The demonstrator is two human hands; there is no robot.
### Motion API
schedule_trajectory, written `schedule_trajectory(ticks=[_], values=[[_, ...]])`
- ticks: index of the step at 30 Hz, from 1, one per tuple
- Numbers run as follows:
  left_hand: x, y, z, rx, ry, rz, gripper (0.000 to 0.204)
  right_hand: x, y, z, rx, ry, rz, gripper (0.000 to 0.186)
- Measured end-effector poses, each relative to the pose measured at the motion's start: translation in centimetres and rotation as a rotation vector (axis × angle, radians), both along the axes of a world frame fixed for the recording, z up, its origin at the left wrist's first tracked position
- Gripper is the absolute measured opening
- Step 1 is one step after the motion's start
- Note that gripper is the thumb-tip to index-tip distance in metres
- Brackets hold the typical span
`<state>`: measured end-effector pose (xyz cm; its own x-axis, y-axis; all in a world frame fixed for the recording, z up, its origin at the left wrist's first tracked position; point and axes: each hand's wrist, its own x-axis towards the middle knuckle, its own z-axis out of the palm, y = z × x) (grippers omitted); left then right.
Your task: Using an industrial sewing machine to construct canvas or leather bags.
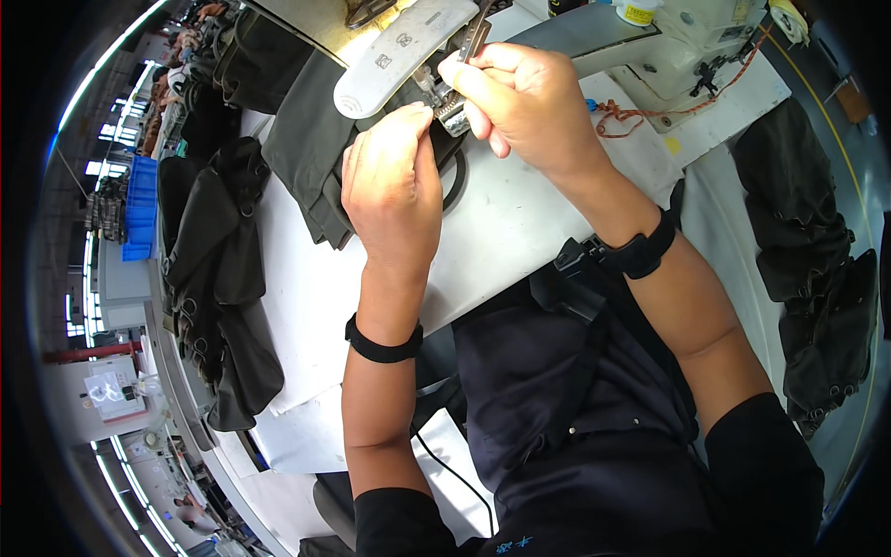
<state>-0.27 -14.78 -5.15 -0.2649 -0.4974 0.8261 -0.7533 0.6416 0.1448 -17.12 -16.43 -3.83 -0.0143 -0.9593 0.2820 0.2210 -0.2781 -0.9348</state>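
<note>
In front of me stands a sewing machine (405,58) with a pale, rounded cover over its lit needle area. My left hand (394,181) rests against dark olive fabric (311,153) under the machine head. Its fingers are closed, with the tips near the presser foot (452,113); anything between them is hidden. From the other side my right hand (529,102) reaches in, thumb and forefinger pinched beside a dark metal piece (473,42). Whether they grip that piece or a thread cannot be made out. A dark loop of strap (455,181) lies below the presser foot.
Dark fabric pieces with metal rings (218,269) hang over the table's left side. More dark pieces (807,269) lie at the right. An orange cord (620,115) lies by the machine's base. A blue crate (140,206) stands far left, past the white tabletop (501,237).
</note>
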Motion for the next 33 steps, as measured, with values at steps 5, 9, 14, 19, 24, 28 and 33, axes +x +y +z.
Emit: schedule_trajectory(ticks=[5,9,14,19,24,28,33], values=[[0.3,0.6,1.0,0.075,-0.017,-0.015,0.019,0.1,0.3,0.2,-0.010,0.006,-0.009,0.021],[1.9,0.1,3.8,0.378,-0.027,-0.147,0.020,0.0,0.2,-0.2,0.005,-0.035,0.035,0.023],[4.0,-3.0,5.9,0.389,-0.364,-0.140,0.031,-0.4,0.4,-0.2,0.011,-0.074,0.083,0.024],[4.8,-5.2,5.3,0.411,-0.419,-0.271,0.043,-3.2,6.7,1.3,-0.412,-0.163,-0.112,0.030],[4.5,-6.6,4.9,0.412,-0.460,-0.293,0.047,-6.6,13.4,4.6,-0.865,-0.036,0.067,0.030],[4.1,-6.2,4.9,0.414,-0.430,-0.230,0.040,-7.5,15.1,7.2,-0.960,-0.033,0.064,0.030],[3.4,-6.0,5.6,0.475,-0.365,-0.248,0.036,-8.2,16.9,9.1,-1.040,-0.027,0.062,0.030]])
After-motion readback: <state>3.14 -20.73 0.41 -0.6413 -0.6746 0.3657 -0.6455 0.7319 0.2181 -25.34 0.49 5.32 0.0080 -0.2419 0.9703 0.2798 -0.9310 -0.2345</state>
